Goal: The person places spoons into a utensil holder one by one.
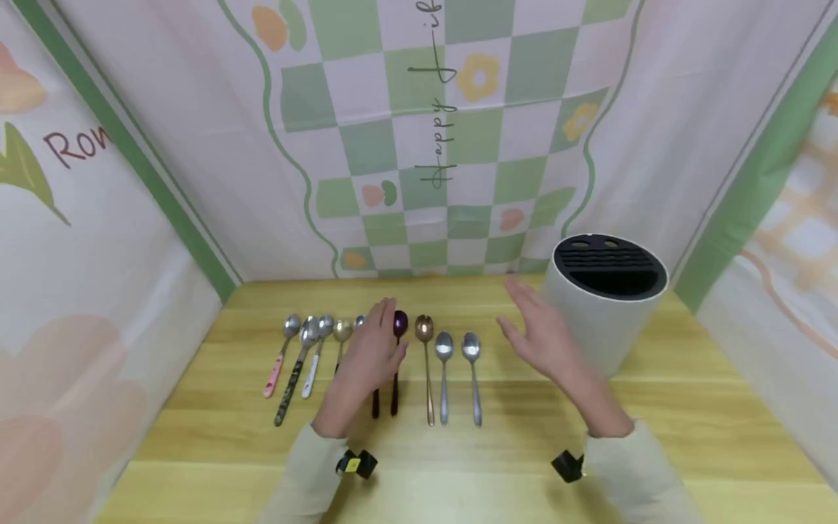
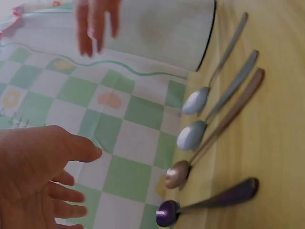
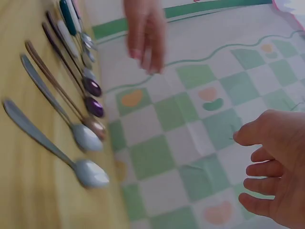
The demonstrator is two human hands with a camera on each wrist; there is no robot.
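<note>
Over the row of spoons my left hand (image 1: 369, 356) hovers with its fingers straight, holding nothing. It hides parts of the spoons beneath it. To its right lie a purple spoon (image 1: 401, 324), a copper-coloured spoon (image 1: 424, 327) and two silver spoons, one (image 1: 444, 346) beside the other (image 1: 471, 346). On its left are a pink-handled spoon (image 1: 273, 375), a spoon with a dark patterned handle (image 1: 288, 393), a white-handled spoon (image 1: 310, 375) and a gold-bowled spoon (image 1: 342, 330). My right hand (image 1: 540, 335) is raised, fingers extended and nothing held, in front of a white cylindrical holder (image 1: 612, 331).
The holder's black top (image 1: 605, 280) has slots and openings. Everything stands on a wooden table (image 1: 497, 480). Behind it hangs a green-and-white checked cloth (image 1: 419, 145), with printed cloth (image 1: 85, 291) at the sides. A second purple spoon (image 3: 92, 87) shows in the right wrist view.
</note>
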